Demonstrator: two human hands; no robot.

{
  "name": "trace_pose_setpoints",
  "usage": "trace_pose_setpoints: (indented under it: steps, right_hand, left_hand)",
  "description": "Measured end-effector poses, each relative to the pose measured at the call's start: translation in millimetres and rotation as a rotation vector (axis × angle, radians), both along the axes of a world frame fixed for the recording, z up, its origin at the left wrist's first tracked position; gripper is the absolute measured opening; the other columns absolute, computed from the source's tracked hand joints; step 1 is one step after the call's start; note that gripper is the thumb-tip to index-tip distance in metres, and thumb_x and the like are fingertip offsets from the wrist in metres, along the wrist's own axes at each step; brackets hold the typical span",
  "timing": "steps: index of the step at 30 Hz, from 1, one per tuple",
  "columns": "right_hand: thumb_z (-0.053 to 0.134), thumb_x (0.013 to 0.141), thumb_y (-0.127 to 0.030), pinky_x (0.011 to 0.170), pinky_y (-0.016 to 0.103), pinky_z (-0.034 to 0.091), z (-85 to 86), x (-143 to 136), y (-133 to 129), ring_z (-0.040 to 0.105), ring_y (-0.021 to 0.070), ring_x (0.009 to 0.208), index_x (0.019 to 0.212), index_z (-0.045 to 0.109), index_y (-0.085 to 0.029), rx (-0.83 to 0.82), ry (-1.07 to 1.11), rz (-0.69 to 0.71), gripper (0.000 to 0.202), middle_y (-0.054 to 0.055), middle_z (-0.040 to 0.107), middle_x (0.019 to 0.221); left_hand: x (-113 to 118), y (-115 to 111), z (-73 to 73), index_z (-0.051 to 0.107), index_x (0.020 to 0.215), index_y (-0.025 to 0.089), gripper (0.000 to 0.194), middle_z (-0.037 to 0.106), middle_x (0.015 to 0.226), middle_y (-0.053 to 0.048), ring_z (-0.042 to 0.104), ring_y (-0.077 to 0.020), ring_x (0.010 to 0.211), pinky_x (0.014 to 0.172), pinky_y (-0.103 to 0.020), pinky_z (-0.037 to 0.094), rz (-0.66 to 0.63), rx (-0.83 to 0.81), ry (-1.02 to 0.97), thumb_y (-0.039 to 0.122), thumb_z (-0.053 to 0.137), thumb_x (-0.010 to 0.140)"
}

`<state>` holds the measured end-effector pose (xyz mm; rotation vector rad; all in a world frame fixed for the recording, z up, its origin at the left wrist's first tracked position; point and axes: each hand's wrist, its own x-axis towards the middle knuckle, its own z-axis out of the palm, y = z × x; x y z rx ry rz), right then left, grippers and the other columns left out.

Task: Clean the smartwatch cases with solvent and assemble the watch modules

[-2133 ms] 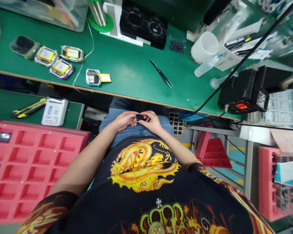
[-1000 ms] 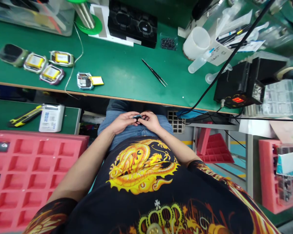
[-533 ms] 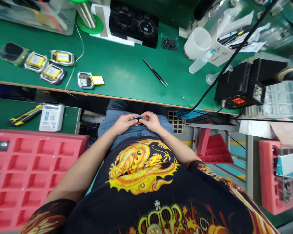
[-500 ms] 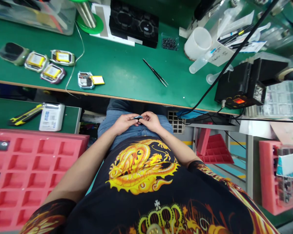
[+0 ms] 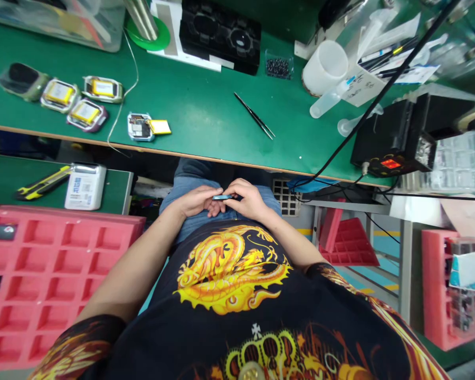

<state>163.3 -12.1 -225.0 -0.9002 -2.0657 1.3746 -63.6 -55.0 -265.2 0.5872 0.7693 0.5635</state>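
Over my lap, below the bench edge, a small thin dark piece with a light blue edge (image 5: 222, 197) is between my hands. My right hand (image 5: 247, 199) pinches its right end between thumb and fingers. My left hand (image 5: 201, 202) touches its left end, fingers loosely curled beneath with the palm turned partly up. On the green bench, an opened watch-like device (image 5: 140, 127) has a yellow battery (image 5: 160, 126) at its side. Several similar devices with batteries, one of them purple-edged (image 5: 87, 115), are farther left. Tweezers (image 5: 255, 116) lie mid-bench.
A pink foam tray (image 5: 43, 269) is at lower left, below a white box (image 5: 86, 186) and a yellow cutter (image 5: 43, 182). A black soldering station (image 5: 393, 140) with a cable stands right. A white cup (image 5: 325, 68) and a screw box (image 5: 279, 65) are at the back.
My left fingers have loosened and opened somewhat beneath the small piece, which shows more of its blue edge. My right hand still pinches it. The view has shifted slightly.
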Motion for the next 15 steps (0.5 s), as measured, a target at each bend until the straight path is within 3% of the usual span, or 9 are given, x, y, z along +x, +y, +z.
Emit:
trace_pose_setpoints:
  steps: [2,4,8,10,13,15]
  right_hand:
    - [0.075,0.098,-0.040,0.100,0.046,0.054,5.6,-2,2,0.065,0.0256,0.101,0.097,0.077,-0.027,0.060,0.022,0.058,0.013,0.007,0.072,0.100]
    - [0.074,0.098,-0.033,0.104,0.046,0.053,4.3,-4,2,0.066,0.0261,0.109,0.103,0.077,-0.027,0.078,0.049,0.070,0.009,0.008,0.073,0.109]
    - [0.072,0.086,-0.021,0.085,0.036,0.059,-19.2,-9,-4,0.068,0.0216,0.103,0.135,0.069,-0.027,-0.098,0.025,-0.124,0.049,0.010,0.067,0.133]
    - [0.069,0.083,-0.021,0.076,0.031,0.058,-35.3,-11,-6,0.069,0.0180,0.093,0.135,0.067,-0.025,-0.311,0.059,-0.250,0.053,0.008,0.071,0.122]
    - [0.070,0.080,-0.029,0.066,0.026,0.055,-52.3,-12,-6,0.070,0.0165,0.084,0.115,0.071,-0.022,-0.634,0.153,-0.341,0.036,0.004,0.075,0.096]
    - [0.076,0.078,-0.036,0.061,0.024,0.053,-56.2,-12,-5,0.070,0.0161,0.079,0.107,0.073,-0.020,-0.713,0.173,-0.356,0.033,0.003,0.075,0.088]
  left_hand:
    - [-3,0,0.8,0.078,0.082,0.009,0.051,0.076,0.075,-0.018,0.066,-0.0185,0.050,0.042,-0.024,0.047,-0.021,-0.010,-0.035,0.059,0.079,0.091]
    - [-5,-1,0.1,0.077,0.085,0.011,0.043,0.074,0.071,-0.013,0.063,-0.0165,0.047,0.041,-0.023,0.045,0.044,-0.028,-0.051,0.053,0.086,0.086]
    - [-4,1,-4.4,0.080,0.096,0.011,0.040,0.076,0.079,-0.010,0.065,-0.0131,0.054,0.047,-0.021,0.050,0.290,-0.030,0.015,0.043,0.096,0.077]
    - [0,2,-6.6,0.081,0.098,0.011,0.042,0.080,0.090,-0.013,0.070,-0.0148,0.063,0.055,-0.023,0.056,0.365,-0.010,0.084,0.042,0.098,0.075]
    - [9,2,-8.9,0.081,0.103,0.011,0.048,0.081,0.094,-0.014,0.075,-0.0185,0.072,0.063,-0.027,0.061,0.409,0.031,0.170,0.041,0.101,0.072]
    - [15,1,-9.9,0.082,0.105,0.011,0.051,0.081,0.088,-0.013,0.076,-0.0202,0.072,0.065,-0.029,0.062,0.411,0.057,0.209,0.044,0.101,0.071]
